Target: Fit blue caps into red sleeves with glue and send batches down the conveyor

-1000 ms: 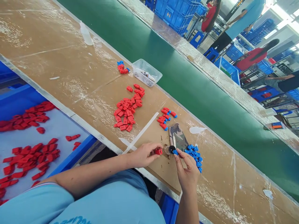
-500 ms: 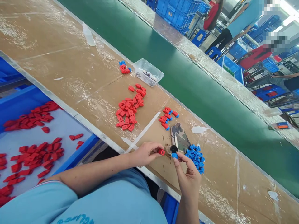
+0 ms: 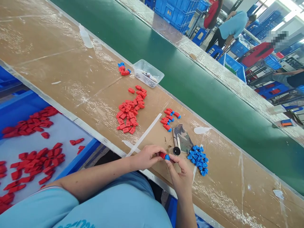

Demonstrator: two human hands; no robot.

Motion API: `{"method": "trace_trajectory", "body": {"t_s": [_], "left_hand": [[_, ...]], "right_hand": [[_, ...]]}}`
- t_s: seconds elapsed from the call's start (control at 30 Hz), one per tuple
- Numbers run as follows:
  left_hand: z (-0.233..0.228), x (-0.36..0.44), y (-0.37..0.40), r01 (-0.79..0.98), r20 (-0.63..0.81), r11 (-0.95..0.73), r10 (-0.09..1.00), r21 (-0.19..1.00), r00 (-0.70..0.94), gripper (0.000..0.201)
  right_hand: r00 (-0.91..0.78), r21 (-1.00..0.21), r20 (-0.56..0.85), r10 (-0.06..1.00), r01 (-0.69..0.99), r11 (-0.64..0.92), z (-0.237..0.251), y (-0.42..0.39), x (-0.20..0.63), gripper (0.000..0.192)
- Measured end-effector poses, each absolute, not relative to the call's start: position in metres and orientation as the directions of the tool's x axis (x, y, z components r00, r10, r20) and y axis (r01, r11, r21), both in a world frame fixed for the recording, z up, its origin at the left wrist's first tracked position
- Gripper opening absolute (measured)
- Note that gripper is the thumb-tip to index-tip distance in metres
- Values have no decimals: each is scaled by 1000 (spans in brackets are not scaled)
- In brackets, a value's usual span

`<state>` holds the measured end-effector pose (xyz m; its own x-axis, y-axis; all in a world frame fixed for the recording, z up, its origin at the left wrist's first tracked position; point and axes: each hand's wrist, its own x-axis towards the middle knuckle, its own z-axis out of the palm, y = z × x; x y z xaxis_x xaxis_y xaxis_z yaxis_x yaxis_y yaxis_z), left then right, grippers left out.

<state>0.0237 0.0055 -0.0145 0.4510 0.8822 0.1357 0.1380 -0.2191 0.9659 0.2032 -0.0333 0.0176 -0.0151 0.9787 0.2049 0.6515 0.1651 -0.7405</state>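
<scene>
Between thumb and fingers my left hand (image 3: 149, 156) pinches a red plastic block (image 3: 162, 155). My right hand (image 3: 179, 171) grips a small blue plastic piece (image 3: 167, 157), which sits against the right end of the red block. Just beyond my right hand stands a small round pot with a black top (image 3: 176, 151). A camouflage cloth (image 3: 184, 139) lies behind it, beside a pile of blue pieces (image 3: 198, 158). Farther left on the table is a heap of red blocks (image 3: 129, 114). Several red blocks with blue ends (image 3: 169, 118) lie near the cloth.
A clear plastic tray (image 3: 148, 74) with small items stands by the green belt (image 3: 190, 72). A white bottle (image 3: 85, 37) is at the far left edge. Left of me, a blue crate (image 3: 78, 158) holds many red blocks. Other people work across the belt.
My right hand has moved left and brought the blue piece from near the black-topped pot to the end of the red block. My left hand has stayed nearly in place.
</scene>
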Motion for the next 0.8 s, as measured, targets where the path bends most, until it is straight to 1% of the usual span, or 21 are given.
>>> {"method": "trace_trajectory", "body": {"t_s": [0.2, 0.37, 0.5, 0.57, 0.63, 0.7, 0.77, 0.8], "left_hand": [[-15, 20, 4, 115, 237, -338, 828, 934, 508, 13], [-18, 20, 2, 123, 264, -404, 769, 906, 582, 14], [-15, 19, 6, 108, 282, -407, 778, 907, 561, 15], [-11, 18, 7, 135, 265, -406, 778, 904, 569, 16], [-7, 17, 3, 192, 222, -411, 764, 891, 606, 18], [-5, 16, -6, 240, 172, -416, 739, 877, 651, 22], [-12, 13, -12, 239, 157, -427, 708, 872, 689, 24], [-18, 11, -13, 212, 186, -452, 686, 866, 704, 25]], "right_hand": [[-56, -801, 165, 985, 575, 167, 15, -35, 206, 15], [-57, -827, 119, 991, 547, 131, 14, -39, 207, 14], [7, -860, 120, 993, 500, 100, 13, -39, 205, 13], [56, -882, 122, 991, 464, 82, 13, -41, 202, 15], [95, -895, 147, 985, 437, 92, 15, -47, 198, 18], [94, -881, 212, 973, 448, 149, 20, -54, 192, 22], [34, -830, 320, 947, 492, 263, 25, -60, 186, 31], [20, -796, 348, 937, 534, 284, 27, -60, 182, 31]]}}
